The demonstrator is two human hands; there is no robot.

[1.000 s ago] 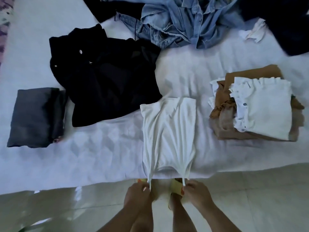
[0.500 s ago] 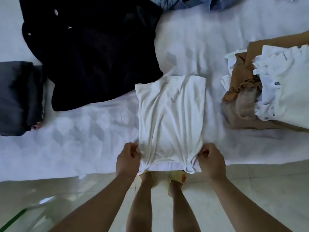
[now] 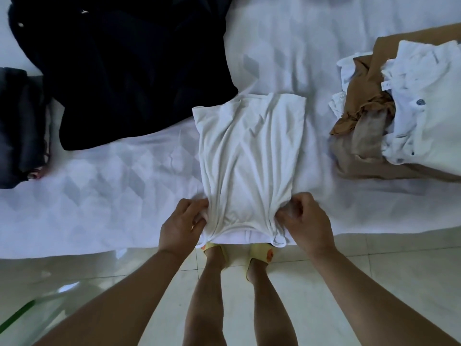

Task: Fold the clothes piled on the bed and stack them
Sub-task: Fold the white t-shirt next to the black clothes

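Below, pale tiled floor (image 3: 374,275); white quilted bed (image 3: 112,196); both hands (image 3: 179,226) (image 3: 305,221) pinching white top (image 3: 249,158).

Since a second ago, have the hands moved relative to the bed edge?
Yes. Both hands moved from below the bed edge up onto the white top, gripping its near corners.

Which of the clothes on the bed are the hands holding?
The white top in the middle. The left hand and right hand grip its near corners; the black garment and the folded stack lie untouched.

No legible text, labels, brands or nos. anywhere in view.
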